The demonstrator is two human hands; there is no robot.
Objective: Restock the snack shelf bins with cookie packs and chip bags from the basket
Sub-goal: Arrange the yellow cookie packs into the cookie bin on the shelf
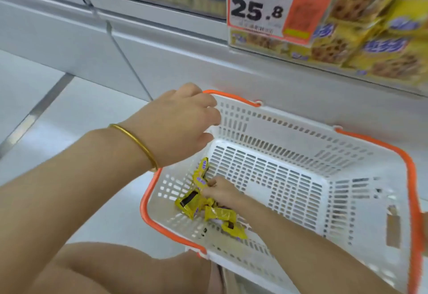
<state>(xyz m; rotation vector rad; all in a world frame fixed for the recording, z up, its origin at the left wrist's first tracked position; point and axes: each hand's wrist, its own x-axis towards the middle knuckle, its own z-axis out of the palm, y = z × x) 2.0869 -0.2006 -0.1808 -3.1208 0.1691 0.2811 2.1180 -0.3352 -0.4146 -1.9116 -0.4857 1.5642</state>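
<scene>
Head view: the left hand (180, 126) curls its fingers over the far left corner of the white basket (301, 131) and grips it. Yellow cookie packs (220, 216) lie flat in the near left part of the basket. One tall pack (202, 173) stands on end, its long side pointing up and far, by the left wall. The right hand (220, 191) pinches its low end.

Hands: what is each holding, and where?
The left hand grips the basket by its orange rim, far corner; the right hand pinches a yellow cookie pack by its lower end.
</scene>
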